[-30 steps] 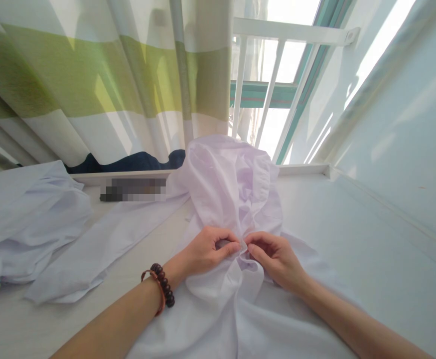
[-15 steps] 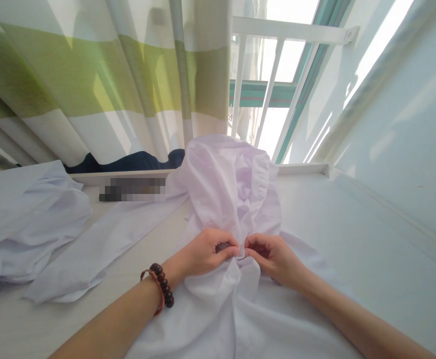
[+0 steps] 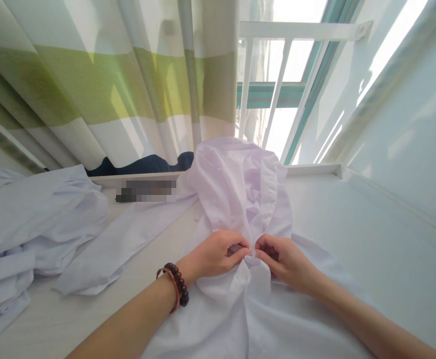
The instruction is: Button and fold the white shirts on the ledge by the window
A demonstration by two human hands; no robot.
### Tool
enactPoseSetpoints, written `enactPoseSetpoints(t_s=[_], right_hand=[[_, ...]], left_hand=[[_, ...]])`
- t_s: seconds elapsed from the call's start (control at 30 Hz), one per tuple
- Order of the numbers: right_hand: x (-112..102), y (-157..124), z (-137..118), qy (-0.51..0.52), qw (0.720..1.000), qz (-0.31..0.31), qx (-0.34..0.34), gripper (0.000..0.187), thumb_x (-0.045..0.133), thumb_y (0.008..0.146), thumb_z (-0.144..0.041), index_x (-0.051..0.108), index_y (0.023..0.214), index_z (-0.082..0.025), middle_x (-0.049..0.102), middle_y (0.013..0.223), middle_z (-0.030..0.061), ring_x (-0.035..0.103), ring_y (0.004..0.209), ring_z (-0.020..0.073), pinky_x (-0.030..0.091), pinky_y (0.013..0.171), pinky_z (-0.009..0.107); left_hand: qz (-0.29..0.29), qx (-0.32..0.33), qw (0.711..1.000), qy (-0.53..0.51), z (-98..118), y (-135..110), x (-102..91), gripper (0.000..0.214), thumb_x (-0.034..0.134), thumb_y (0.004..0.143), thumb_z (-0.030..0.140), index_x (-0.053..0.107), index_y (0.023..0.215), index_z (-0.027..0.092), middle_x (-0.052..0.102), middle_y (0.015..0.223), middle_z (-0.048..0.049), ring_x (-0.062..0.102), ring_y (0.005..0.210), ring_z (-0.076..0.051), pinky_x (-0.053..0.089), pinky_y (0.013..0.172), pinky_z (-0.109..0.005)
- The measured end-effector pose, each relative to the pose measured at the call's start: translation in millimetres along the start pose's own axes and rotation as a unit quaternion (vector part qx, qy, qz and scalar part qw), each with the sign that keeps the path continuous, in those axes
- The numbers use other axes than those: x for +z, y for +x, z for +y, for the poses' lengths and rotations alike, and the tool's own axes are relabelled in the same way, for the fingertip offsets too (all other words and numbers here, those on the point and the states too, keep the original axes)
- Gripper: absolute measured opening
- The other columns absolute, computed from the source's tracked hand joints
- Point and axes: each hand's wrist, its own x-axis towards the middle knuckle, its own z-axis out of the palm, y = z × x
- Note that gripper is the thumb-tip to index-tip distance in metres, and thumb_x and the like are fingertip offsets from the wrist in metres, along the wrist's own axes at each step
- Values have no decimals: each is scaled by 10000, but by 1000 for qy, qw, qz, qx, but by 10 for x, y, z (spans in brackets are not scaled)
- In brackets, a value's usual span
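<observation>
A left hand (image 3: 218, 253) and a right hand (image 3: 290, 262) pinch the front of a white long-sleeved shirt (image 3: 221, 182) on a pale surface (image 3: 352, 214).

The shirt lies directly under the grip, bunched beyond it, with one sleeve (image 3: 128, 242) stretched to its left. The cloth looks light, soft and limp, likelier to crease than tear; its folded front edges seem the best hold. Thumbs and forefingers close on cloth, the hands facing, nearly touching; forearms (image 3: 128, 316) slant in from both near corners, a dark beaded bracelet (image 3: 180, 284) on the left.
</observation>
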Motion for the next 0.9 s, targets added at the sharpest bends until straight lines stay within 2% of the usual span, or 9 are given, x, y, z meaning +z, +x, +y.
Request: enactPoseSetpoints(t_s=[0.2, 0.3, 0.4, 0.47, 0.53, 0.6, 0.7, 0.9], right_hand=[[66, 5, 20, -35, 998, 37, -30, 253, 530, 899, -390, 561, 737, -198, 552, 580, -30, 466, 502, 108, 360, 478, 229], [71, 6, 42, -34, 998, 40, -18, 241, 510, 909, -397, 574, 785, -200, 586, 618, -20, 493, 509, 117, 386, 487, 236], [92, -4, 50, -70, 995, 68, -31, 214, 503, 913, -368, 593, 810, -204, 600, 631, -14, 512, 530, 124, 401, 504, 240], [117, -18, 44, -109, 988, 93, -56, 203, 505, 916, -345, 596, 800, -206, 609, 646, -10, 519, 546, 125, 404, 516, 239], [143, -33, 36, -138, 981, 112, -75, 198, 502, 924, -334, 599, 806, -209, 625, 673, -5, 525, 553, 124, 410, 520, 237], [161, -44, 33, -154, 977, 120, -85, 187, 498, 932, -328, 605, 831, -212, 638, 696, -3, 532, 554, 124, 422, 524, 236], [169, -51, 42, -174, 972, 120, -99, 177, 486, 943, -307, 610, 854, -217, 654, 732, -2, 553, 574, 126, 438, 546, 235], [182, -47, 77, -202, 966, 117, -114, 191, 440, 961, -262, 594, 865, -202, 663, 772, 12, 582, 613, 132, 452, 582, 240]], left_hand=[[23, -38, 999, -23, 42, 0, 25, 240, 595, 879, 378, 696, 838, 163, 688, 759, -5, 568, 670, -123, 412, 641, -226], [39, -37, 998, -30, 45, 11, 50, 163, 581, 869, 288, 680, 816, 170, 676, 747, -1, 578, 684, -128, 429, 663, -229], [110, 1, 994, 12, 55, 15, 73, 70, 601, 806, 205, 648, 846, 171, 664, 816, -23, 585, 788, -160, 450, 756, -262], [176, 27, 980, 86, 66, 11, 91, 96, 641, 754, 204, 626, 842, 168, 651, 856, -48, 567, 852, -196, 439, 817, -313], [203, 47, 964, 163, 76, 6, 114, 57, 641, 746, 208, 610, 777, 173, 643, 811, -52, 553, 824, -206, 421, 813, -342], [186, 58, 958, 211, 78, 1, 139, 72, 613, 770, 208, 595, 706, 180, 641, 726, -38, 548, 746, -193, 408, 765, -340], [161, 44, 959, 228, 78, -6, 174, 98, 603, 773, 201, 603, 678, 178, 654, 669, -23, 546, 681, -181, 394, 709, -330], [139, -23, 976, 166, 131, -19, 186, 168, 574, 802, 200, 654, 657, 170, 668, 644, -22, 553, 683, -171, 396, 684, -293]])
